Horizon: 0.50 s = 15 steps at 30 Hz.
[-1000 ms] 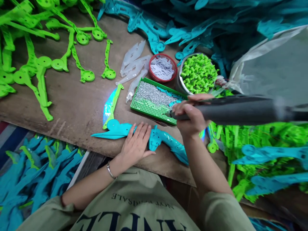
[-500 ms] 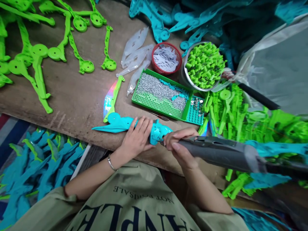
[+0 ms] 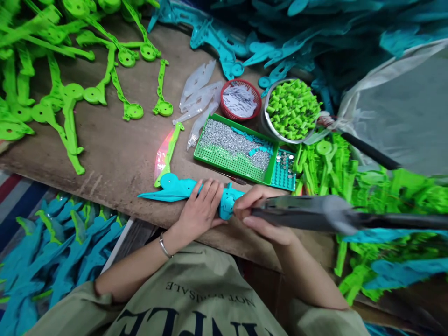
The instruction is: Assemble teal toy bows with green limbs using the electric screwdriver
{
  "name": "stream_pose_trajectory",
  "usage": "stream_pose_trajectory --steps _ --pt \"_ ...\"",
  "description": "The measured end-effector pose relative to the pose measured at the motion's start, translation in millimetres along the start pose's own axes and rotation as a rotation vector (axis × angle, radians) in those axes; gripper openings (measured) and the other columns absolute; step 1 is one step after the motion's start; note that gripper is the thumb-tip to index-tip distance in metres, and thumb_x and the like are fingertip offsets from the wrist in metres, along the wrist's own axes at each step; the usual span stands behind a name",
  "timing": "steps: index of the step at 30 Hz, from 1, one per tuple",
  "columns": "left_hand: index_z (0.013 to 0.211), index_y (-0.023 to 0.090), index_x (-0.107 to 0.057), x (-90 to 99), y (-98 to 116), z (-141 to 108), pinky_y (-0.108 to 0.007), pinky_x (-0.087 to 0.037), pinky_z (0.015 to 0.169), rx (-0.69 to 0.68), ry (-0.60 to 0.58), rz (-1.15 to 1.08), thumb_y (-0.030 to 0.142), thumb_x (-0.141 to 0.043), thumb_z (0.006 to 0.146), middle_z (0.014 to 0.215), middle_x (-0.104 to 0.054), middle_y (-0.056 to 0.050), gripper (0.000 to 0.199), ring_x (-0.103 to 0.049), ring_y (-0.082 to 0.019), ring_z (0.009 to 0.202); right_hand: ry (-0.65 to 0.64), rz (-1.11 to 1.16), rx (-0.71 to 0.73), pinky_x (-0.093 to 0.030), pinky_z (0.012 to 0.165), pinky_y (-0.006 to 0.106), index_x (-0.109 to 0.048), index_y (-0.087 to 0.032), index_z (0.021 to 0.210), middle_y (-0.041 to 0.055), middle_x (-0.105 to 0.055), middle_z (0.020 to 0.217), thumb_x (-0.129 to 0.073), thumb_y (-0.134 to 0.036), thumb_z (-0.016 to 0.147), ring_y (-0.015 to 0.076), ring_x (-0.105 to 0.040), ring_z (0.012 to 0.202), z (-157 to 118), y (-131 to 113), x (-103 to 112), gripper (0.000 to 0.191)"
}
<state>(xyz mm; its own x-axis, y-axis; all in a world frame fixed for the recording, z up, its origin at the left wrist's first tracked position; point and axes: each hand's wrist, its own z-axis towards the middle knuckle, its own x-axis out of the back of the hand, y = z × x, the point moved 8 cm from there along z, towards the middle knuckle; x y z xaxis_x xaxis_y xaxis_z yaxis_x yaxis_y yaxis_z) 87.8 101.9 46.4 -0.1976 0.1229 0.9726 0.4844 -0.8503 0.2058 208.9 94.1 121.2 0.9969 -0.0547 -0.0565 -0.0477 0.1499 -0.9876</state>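
Note:
A teal plastic toy body (image 3: 175,187) with a pointed end lies along the front of the table. My left hand (image 3: 201,205) is closed over its middle and presses it down, fingers together. My right hand (image 3: 262,210) grips a dark grey, rod-shaped power screwdriver (image 3: 304,211) near its front end. The tool lies almost level, pointing left at the right part of the teal body. Its tip is hidden by my fingers. Touching or close to the teal body's left end is a lime-green arm piece (image 3: 171,151) with a shiny clear blade.
Beyond my hands stand a green tray (image 3: 219,157) of small screws, a red basket (image 3: 224,109) of white pieces and a bucket (image 3: 268,114) of lime-green parts. Lime-green arms (image 3: 73,93) lie at left. Finished-looking teal pieces (image 3: 70,252) fill the lower left; a sack (image 3: 402,93) stands right.
The power screwdriver has tilted to a more level line, its rear end swinging up, and my right hand is closer to the teal body. My left hand stays on it. The view has shifted slightly.

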Motion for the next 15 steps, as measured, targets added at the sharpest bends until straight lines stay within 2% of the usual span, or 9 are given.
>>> stream_pose_trajectory --steps 2,4,7,12,15 --pt "0.155 0.000 -0.036 3.4 0 0 -0.053 -0.027 0.127 0.003 0.017 -0.016 0.069 -0.059 0.091 0.156 -0.048 -0.023 0.097 -0.040 -0.036 0.150 0.060 0.025 0.122 -0.050 0.050 0.032 -0.065 -0.026 0.098 -0.0055 -0.060 0.056 -0.077 -0.033 0.082 0.0149 -0.057 0.047 25 -11 8 0.022" --pt "0.154 -0.001 -0.035 11.3 0 -1 -0.053 -0.029 0.126 -0.005 0.068 -0.051 0.071 -0.063 0.087 0.155 -0.049 -0.025 0.103 -0.039 -0.036 0.150 0.263 0.015 0.284 -0.050 0.051 0.034 -0.062 -0.029 0.096 -0.0073 -0.057 0.054 -0.075 -0.036 0.081 0.0158 -0.056 0.046 48 -15 25 0.022" --pt "0.151 0.000 -0.040 30.3 -11 -7 -0.056 -0.031 0.124 0.029 0.196 -0.083 0.066 -0.064 0.089 0.151 -0.053 -0.025 0.093 -0.042 -0.037 0.148 0.443 -0.038 0.357 -0.049 0.051 0.034 -0.060 -0.030 0.094 -0.0082 -0.053 0.053 -0.073 -0.039 0.082 0.0156 -0.054 0.045 75 2 39 0.020" --pt "0.139 0.011 -0.054 51.7 -54 -26 -0.065 -0.033 0.119 0.257 0.356 -0.056 0.053 -0.062 0.096 0.142 -0.061 -0.021 0.061 -0.051 -0.039 0.140 0.455 -0.077 0.303 -0.051 0.055 0.034 -0.058 -0.030 0.098 -0.0080 -0.056 0.058 -0.073 -0.041 0.082 0.0153 -0.056 0.048 94 36 43 0.024" --pt "0.131 0.015 -0.060 50.6 -64 -32 -0.065 -0.034 0.118 0.267 0.374 -0.040 0.047 -0.064 0.096 0.136 -0.066 -0.018 0.048 -0.054 -0.038 0.137 0.447 -0.073 0.292 -0.049 0.054 0.033 -0.059 -0.030 0.098 -0.0081 -0.057 0.058 -0.074 -0.040 0.082 0.0144 -0.055 0.047 96 42 44 0.023"
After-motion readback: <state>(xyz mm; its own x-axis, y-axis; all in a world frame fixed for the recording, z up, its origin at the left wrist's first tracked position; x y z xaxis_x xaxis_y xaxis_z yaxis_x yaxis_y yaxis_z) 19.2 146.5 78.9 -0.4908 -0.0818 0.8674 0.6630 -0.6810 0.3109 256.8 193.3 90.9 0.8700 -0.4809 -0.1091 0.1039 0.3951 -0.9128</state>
